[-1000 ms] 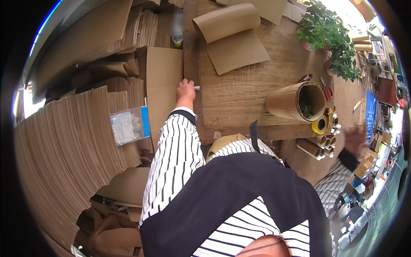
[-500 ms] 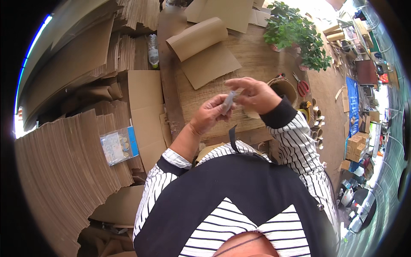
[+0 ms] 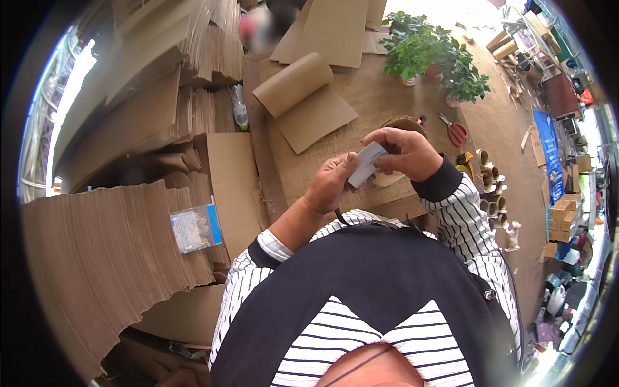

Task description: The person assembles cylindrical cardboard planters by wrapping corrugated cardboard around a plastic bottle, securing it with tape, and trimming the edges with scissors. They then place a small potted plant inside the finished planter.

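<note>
Between my two hands is a small pale rectangular packet (image 3: 367, 166), tilted above the wooden table; its exact kind is too small to tell. My left hand (image 3: 331, 180) grips its lower left end, thumb on top. At the opposite edge, the fingers of my right hand (image 3: 405, 155) are bent round and pinching it. Behind my right hand a cardboard tube (image 3: 401, 122) stands partly hidden. Red-handled scissors (image 3: 456, 132) lie to its right, and a yellow-and-black tool (image 3: 465, 160), perhaps a tape measure, is near the table's right edge.
A curled cardboard sheet (image 3: 303, 87) rests on the wooden table (image 3: 380, 84). Potted plants (image 3: 419, 51) stand at the far right. On the left, tall cardboard stacks (image 3: 109, 245) carry a clear bag with a blue top (image 3: 193, 229). A plastic bottle (image 3: 239, 109) lies beside them.
My right hand has closed in on the packet, which now shows a broad flat face. Both hands sit slightly further right and lower in the picture. The whole view has shifted a little.
</note>
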`<move>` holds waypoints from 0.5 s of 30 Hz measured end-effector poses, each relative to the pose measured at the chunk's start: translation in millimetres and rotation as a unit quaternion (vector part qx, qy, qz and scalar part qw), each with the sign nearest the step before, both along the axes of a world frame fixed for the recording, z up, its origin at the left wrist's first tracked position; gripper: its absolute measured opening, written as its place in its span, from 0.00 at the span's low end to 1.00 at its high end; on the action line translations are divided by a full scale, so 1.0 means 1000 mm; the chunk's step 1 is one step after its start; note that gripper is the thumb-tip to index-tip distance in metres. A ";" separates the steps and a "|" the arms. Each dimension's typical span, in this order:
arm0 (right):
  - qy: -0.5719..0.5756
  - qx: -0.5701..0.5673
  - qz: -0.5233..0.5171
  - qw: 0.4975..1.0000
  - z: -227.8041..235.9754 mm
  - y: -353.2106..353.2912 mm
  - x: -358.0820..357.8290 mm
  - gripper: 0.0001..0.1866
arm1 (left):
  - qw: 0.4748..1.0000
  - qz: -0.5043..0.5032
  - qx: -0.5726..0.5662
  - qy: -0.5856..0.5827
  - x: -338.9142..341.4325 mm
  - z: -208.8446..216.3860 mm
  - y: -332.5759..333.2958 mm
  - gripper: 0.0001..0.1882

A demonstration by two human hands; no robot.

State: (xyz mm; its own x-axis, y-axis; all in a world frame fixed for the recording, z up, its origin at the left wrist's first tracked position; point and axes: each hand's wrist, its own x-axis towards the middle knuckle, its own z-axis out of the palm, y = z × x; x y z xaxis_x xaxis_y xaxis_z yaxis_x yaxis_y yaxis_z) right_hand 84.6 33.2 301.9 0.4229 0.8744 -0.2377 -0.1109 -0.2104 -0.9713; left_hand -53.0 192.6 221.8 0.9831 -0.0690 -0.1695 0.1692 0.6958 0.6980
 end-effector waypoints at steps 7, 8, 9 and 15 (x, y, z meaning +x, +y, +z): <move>0.044 0.115 -0.023 0.992 0.007 -0.083 0.026 0.23 | 0.997 -0.019 0.043 0.056 0.042 0.040 -0.056 0.19; 0.042 0.142 -0.038 0.988 0.003 -0.094 0.025 0.23 | 0.997 -0.009 0.030 0.069 0.047 0.046 -0.067 0.17; 0.040 0.170 -0.053 0.983 0.001 -0.105 0.026 0.23 | 0.996 -0.011 0.048 0.067 0.055 0.051 -0.077 0.16; -0.230 0.146 -0.054 0.961 -0.012 -0.163 0.050 0.12 | 0.979 -0.031 0.199 0.018 0.081 0.058 -0.122 0.14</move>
